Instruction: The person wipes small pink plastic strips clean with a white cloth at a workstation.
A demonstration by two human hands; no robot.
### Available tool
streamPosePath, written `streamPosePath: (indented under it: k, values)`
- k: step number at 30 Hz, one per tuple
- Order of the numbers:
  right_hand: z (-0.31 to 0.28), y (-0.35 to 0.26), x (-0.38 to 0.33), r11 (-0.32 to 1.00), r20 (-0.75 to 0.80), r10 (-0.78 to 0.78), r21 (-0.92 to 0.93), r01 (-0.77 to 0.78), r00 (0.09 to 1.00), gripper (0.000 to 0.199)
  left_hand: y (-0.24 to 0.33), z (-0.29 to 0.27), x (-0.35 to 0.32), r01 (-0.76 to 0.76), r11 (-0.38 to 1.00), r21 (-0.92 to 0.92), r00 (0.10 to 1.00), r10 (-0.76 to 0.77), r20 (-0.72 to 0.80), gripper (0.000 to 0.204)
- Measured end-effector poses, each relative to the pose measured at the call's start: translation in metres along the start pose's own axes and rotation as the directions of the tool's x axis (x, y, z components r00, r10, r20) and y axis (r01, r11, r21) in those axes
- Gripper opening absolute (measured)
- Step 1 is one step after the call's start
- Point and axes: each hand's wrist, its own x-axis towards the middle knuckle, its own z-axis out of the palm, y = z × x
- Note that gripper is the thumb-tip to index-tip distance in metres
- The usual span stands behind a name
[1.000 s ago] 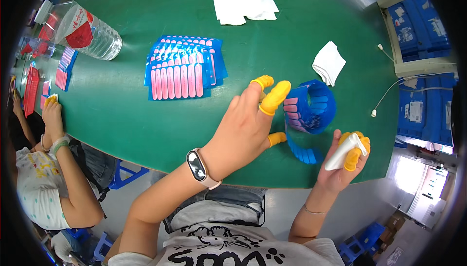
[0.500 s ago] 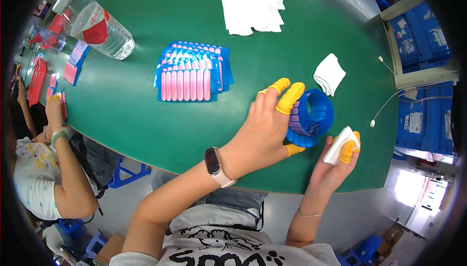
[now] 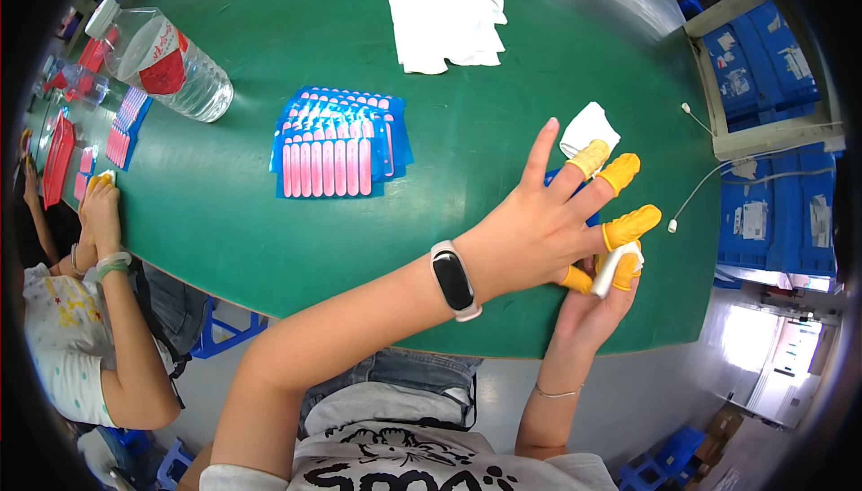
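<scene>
My left hand (image 3: 546,231), with yellow finger cots on most of its fingers, is spread over the right part of the table. Beneath it lies a blue piece (image 3: 588,197), mostly hidden, with only bits showing between the fingers. The left thumb and index finger are close beside a folded white cloth (image 3: 616,268); whether they touch it I cannot tell. That cloth is pinched in my right hand (image 3: 588,311), which also wears yellow finger cots and is partly covered by the left. Farther left lie overlapping blue sheets with rows of pink rounded strips (image 3: 328,168).
A second folded white cloth (image 3: 590,127) lies just beyond my left hand, and a white cloth pile (image 3: 444,24) sits farther back. A water bottle (image 3: 171,65) stands at far left. Beside me a person (image 3: 99,338) works. White cables (image 3: 696,181) hang near blue bins (image 3: 763,69).
My left hand has spread its fingers and moved right, over the blue piece and up to the right hand. The blue curl it gripped is now mostly covered. The right hand keeps the cloth.
</scene>
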Motion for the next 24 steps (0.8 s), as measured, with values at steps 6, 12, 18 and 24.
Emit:
streamPosePath:
  k: [6, 12, 18, 24]
  values:
    - [-0.018, 0.002, -0.002, 1.000, -0.104, -0.015, -0.006, 0.015, 0.994, 0.040, -0.010, -0.126, -0.059, 0.297, 0.943, -0.148, 0.935, -0.256, 0.246, 0.086]
    - [0.015, -0.004, -0.044, 0.969, 0.084, -0.199, -0.129, 0.209, 0.976, 0.037, -0.037, -0.201, -0.133, 0.343, 0.662, 0.667, 0.721, -0.640, 0.264, 0.070]
    - [0.065, 0.017, -0.064, 0.969, 0.453, -0.099, -0.160, 0.190, 0.886, 0.031, -0.005, -0.183, -0.159, 0.448, 0.708, 0.546, 0.682, -0.665, 0.303, 0.068]
    - [0.104, 0.023, -0.076, 0.643, 0.829, 0.113, -0.481, 0.596, 0.547, 0.023, 0.070, -0.177, -0.153, 0.577, 0.736, 0.355, 0.515, -0.665, 0.541, 0.074]
